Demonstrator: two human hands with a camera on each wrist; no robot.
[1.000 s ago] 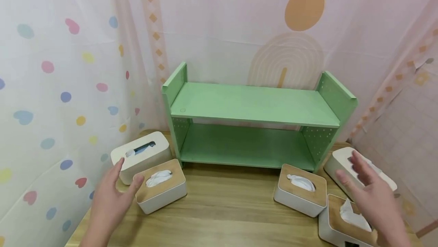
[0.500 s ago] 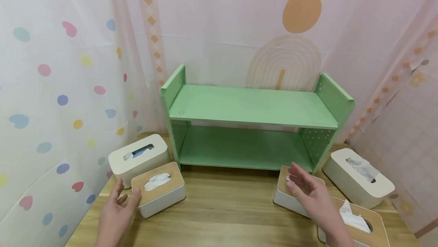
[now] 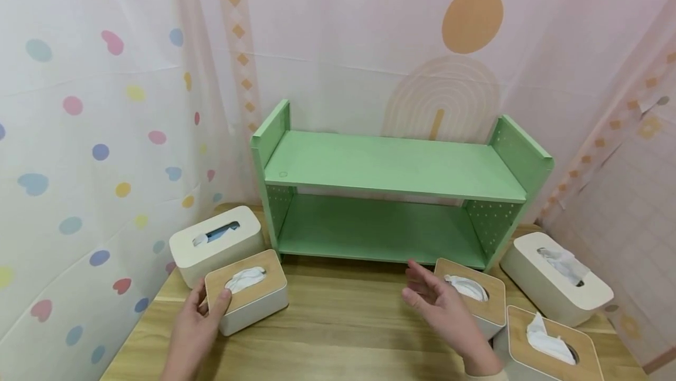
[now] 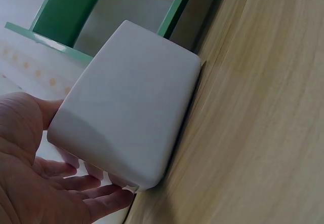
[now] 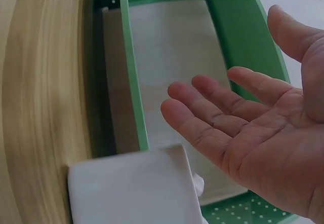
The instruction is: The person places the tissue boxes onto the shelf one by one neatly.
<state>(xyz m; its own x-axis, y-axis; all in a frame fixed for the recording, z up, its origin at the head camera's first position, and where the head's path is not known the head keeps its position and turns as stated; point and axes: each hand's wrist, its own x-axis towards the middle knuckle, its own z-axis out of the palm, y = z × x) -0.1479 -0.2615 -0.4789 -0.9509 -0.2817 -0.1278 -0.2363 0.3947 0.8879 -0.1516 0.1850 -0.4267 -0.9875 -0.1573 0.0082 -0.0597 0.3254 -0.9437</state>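
My left hand (image 3: 196, 325) is at the left end of a tissue box (image 3: 259, 307) with a wooden lid and white sides. Its thumb lies at the lid's edge. In the left wrist view, the fairly straight fingers (image 4: 109, 203) reach along the box's end, at or very near its surface. My right hand (image 3: 440, 307) hovers over the table with fingers spread, holding nothing. Just right of it sits a second wooden-lidded tissue box (image 3: 488, 317), partly hidden by the hand. White tissue shows in both lid openings.
A green two-tier shelf (image 3: 391, 164) stands at the back of the wooden table (image 3: 338, 340). An all-white tissue box (image 3: 219, 246) is at left, another white tissue box (image 3: 560, 278) at right. A third wooden-lidded box (image 3: 575, 340) sits front right. Curtains (image 3: 338, 46) hang behind.
My left hand has moved right, up to the left wooden-lidded box. My right hand has swept left from above the right-hand boxes to beside the nearer one. The boxes stay in place.
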